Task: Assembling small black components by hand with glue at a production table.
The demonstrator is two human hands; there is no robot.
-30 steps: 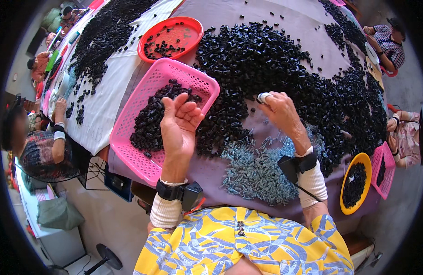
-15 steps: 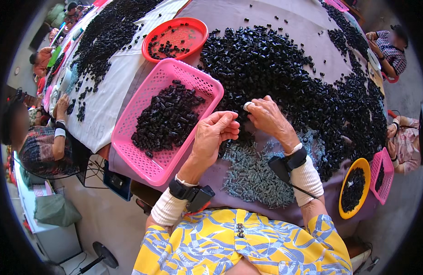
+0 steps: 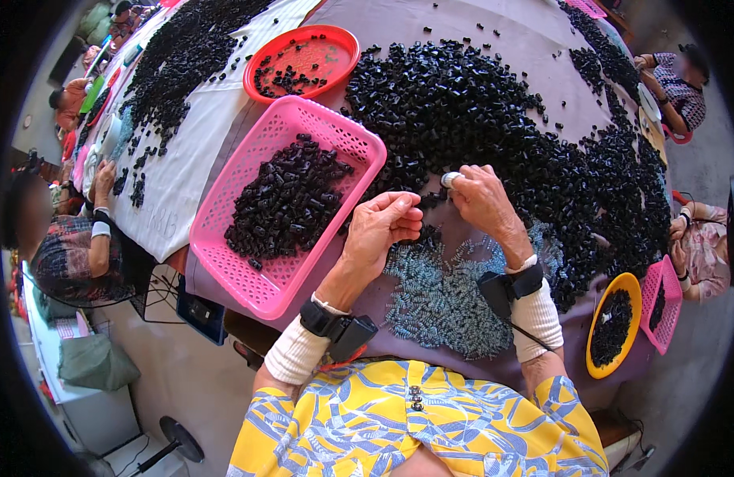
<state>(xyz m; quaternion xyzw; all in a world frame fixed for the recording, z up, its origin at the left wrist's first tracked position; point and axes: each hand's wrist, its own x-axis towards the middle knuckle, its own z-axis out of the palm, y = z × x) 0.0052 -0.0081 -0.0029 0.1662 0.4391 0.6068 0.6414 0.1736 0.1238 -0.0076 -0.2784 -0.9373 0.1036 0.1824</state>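
My left hand [image 3: 378, 232] is closed in a pinch over the lilac cloth, just right of the pink basket. Whatever its fingertips hold is hidden. A short gap away, at the near edge of the heap of small black plastic parts [image 3: 438, 111], my right hand [image 3: 489, 203] is also closed, thumb and fingers together. White tape wraps one of its fingers, and I cannot make out anything in its grip. Below both hands lies a spread of small metal springs [image 3: 446, 306]. The pink basket [image 3: 264, 298] contains many black pieces [image 3: 287, 203].
A red tray [image 3: 347, 67] with scattered black parts stands beyond the basket. At right are a yellow bowl [image 3: 633, 318] and a smaller pink basket [image 3: 664, 306]. Another black pile [image 3: 184, 67] covers the white cloth [image 3: 188, 171] at left. Other people sit along both sides.
My right hand has moved a little to the right, widening the gap between my hands. My left hand has shifted only slightly; both remain closed.
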